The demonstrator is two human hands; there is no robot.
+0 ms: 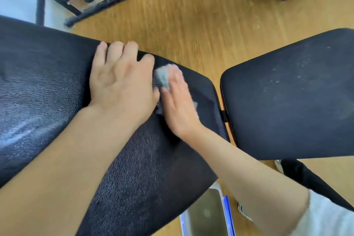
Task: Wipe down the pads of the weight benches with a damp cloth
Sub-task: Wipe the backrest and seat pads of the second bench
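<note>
The bare left forearm [63, 159] crosses the near corner, leading up to the left hand [120, 80]. This hand lies on the long black textured vinyl bench pad [38, 82], its fingers curled over the pad's far edge and gripping it. Just beside it, the right hand [178, 101] lies flat with straight fingers, pressing a crumpled grey cloth [161, 77] against the same pad near its right end. The cloth pokes out past the fingertips. A pale wet streak shows on the pad's left part. A second black bench pad [287, 101], flecked with pale specks, sits apart to the right, over a wood-grain floor [191, 15]. A clear plastic tub with a blue rim [228, 214] stands on the floor below.
</note>
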